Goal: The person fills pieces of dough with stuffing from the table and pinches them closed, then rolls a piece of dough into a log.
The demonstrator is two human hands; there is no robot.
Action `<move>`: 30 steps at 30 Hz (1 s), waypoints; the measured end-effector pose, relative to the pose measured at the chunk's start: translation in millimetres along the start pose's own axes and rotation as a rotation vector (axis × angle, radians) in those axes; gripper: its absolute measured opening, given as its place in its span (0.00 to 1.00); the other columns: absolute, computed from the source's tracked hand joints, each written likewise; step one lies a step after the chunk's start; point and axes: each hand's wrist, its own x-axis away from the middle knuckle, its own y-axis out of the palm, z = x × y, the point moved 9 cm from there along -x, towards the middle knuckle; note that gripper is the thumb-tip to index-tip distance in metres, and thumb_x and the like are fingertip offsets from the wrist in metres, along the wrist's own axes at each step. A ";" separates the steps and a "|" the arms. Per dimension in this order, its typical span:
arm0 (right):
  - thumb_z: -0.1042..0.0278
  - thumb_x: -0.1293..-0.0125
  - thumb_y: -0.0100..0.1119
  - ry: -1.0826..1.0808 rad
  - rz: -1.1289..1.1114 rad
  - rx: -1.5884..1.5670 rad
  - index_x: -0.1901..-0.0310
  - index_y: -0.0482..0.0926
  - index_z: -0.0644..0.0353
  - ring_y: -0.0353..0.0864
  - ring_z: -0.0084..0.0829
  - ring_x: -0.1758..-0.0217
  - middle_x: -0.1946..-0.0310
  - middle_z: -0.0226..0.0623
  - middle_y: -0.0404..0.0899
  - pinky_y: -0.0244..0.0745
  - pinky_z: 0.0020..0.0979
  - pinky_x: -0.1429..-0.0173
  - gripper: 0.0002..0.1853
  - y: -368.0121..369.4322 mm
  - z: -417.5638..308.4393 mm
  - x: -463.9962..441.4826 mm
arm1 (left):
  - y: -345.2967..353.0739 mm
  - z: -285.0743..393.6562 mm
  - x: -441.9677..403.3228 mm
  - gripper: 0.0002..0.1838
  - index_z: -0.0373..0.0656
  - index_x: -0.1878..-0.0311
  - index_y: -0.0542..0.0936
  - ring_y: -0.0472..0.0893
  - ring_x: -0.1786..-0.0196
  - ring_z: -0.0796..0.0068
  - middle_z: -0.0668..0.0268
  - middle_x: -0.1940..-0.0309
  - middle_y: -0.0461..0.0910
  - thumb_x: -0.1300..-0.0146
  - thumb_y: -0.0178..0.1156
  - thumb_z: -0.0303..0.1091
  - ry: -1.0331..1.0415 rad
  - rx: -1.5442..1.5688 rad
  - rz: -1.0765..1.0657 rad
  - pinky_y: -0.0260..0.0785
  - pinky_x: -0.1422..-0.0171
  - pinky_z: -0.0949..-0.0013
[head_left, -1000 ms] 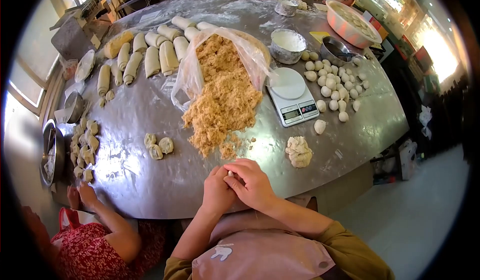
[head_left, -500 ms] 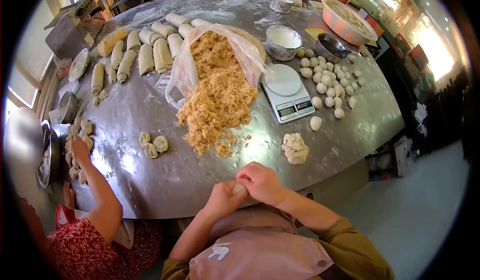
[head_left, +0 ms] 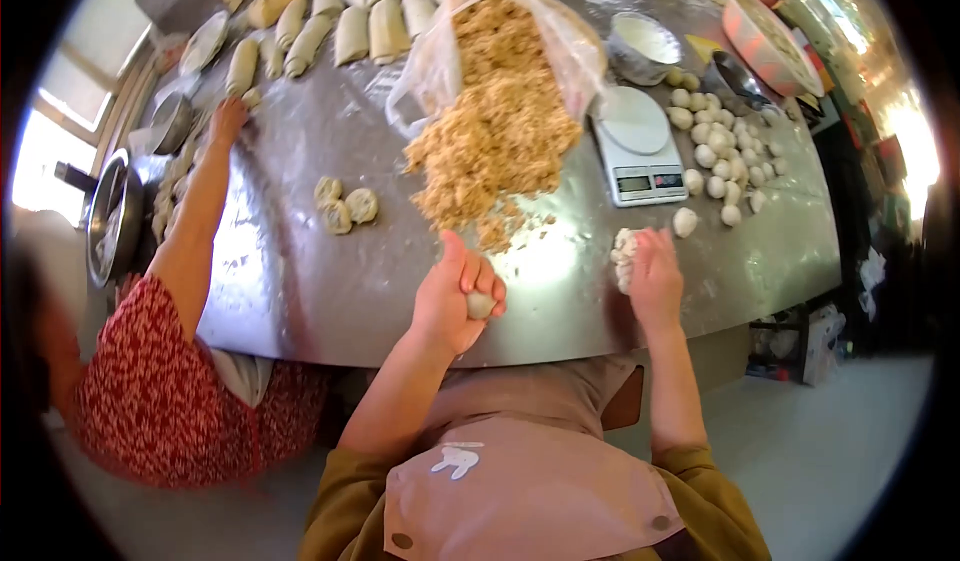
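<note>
My left hand [head_left: 452, 296] is closed round a small pale dough ball [head_left: 480, 306], held just above the table's front edge, thumb pointing up. To the right, my right hand [head_left: 657, 273] is on a rough lump of white dough [head_left: 624, 259], its fingers bent against the lump's right side; the fingertips are partly hidden. Between and beyond my hands a heap of crumbly orange-brown filling [head_left: 500, 131] spills from a clear plastic bag [head_left: 425, 86]. A white digital scale [head_left: 634, 131] stands behind the lump, with nothing on its plate.
Many dough balls [head_left: 722, 151] lie right of the scale, near a bowl of white powder [head_left: 645, 46] and a pink basin [head_left: 765, 41]. Three dough pieces [head_left: 338, 216] sit left of the filling, dough rolls [head_left: 388, 31] behind. A co-worker's hand [head_left: 230, 119] reaches in from the left.
My hands have parted: the right moved right onto the dough lump, the left keeps the dough ball. The co-worker's hand reached farther up the table. The camera view has shifted.
</note>
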 end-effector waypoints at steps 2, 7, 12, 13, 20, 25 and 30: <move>0.67 0.24 0.48 -0.055 0.121 -0.035 0.41 0.75 0.66 0.76 0.52 0.38 0.42 0.52 0.78 0.69 0.43 0.32 0.17 -24.3 -26.4 -6.3 | -2.0 10.9 2.0 0.32 0.52 0.80 0.59 0.71 0.69 0.67 0.70 0.77 0.63 0.27 0.41 0.66 0.040 0.004 0.081 0.67 0.66 0.63; 0.65 0.27 0.54 -0.043 -0.170 -0.449 0.38 0.71 0.67 0.75 0.48 0.37 0.41 0.54 0.76 0.70 0.41 0.35 0.20 -4.3 -129.3 -3.8 | -10.6 17.4 -3.6 0.31 0.49 0.73 0.67 0.77 0.55 0.63 0.67 0.66 0.72 0.27 0.39 0.67 0.193 0.111 0.156 0.70 0.54 0.61; 0.56 0.25 0.54 -0.009 -0.289 -0.703 0.43 0.72 0.64 0.81 0.36 0.59 0.60 0.42 0.79 0.76 0.32 0.50 0.20 44.2 -188.5 6.9 | 28.4 26.1 12.0 0.45 0.41 0.29 0.64 0.61 0.25 0.56 0.55 0.28 0.63 0.29 0.32 0.73 0.240 0.217 -0.007 0.58 0.26 0.52; 0.54 0.24 0.52 0.115 -0.328 -0.748 0.44 0.72 0.64 0.81 0.32 0.62 0.63 0.39 0.79 0.76 0.30 0.53 0.20 52.2 -182.7 8.4 | 33.1 26.8 14.8 0.49 0.43 0.20 0.48 0.57 0.23 0.56 0.54 0.22 0.51 0.30 0.30 0.74 0.231 0.247 -0.141 0.51 0.22 0.51; 0.47 0.20 0.41 0.400 -0.717 -1.130 0.45 0.74 0.65 0.76 0.21 0.64 0.59 0.34 0.79 0.73 0.22 0.58 0.25 80.8 -189.9 31.6 | -5.9 18.3 -0.8 0.38 0.40 0.35 0.72 0.69 0.31 0.56 0.56 0.41 0.73 0.25 0.33 0.65 0.382 -0.299 -0.060 0.63 0.30 0.53; 0.40 0.21 0.36 0.072 -0.364 -0.833 0.43 0.73 0.65 0.78 0.24 0.65 0.61 0.36 0.80 0.75 0.27 0.60 0.31 67.3 -190.4 13.6 | 6.4 23.3 6.1 0.37 0.38 0.41 0.78 0.73 0.35 0.58 0.56 0.43 0.76 0.25 0.36 0.65 0.341 0.009 0.002 0.66 0.32 0.56; 0.36 0.22 0.34 0.387 -0.750 -1.092 0.45 0.73 0.62 0.74 0.18 0.67 0.66 0.30 0.78 0.69 0.22 0.66 0.33 87.5 -175.8 27.5 | 29.6 38.7 13.4 0.33 0.37 0.40 0.77 0.69 0.30 0.60 0.54 0.35 0.73 0.24 0.42 0.60 0.582 -0.258 -0.056 0.62 0.29 0.61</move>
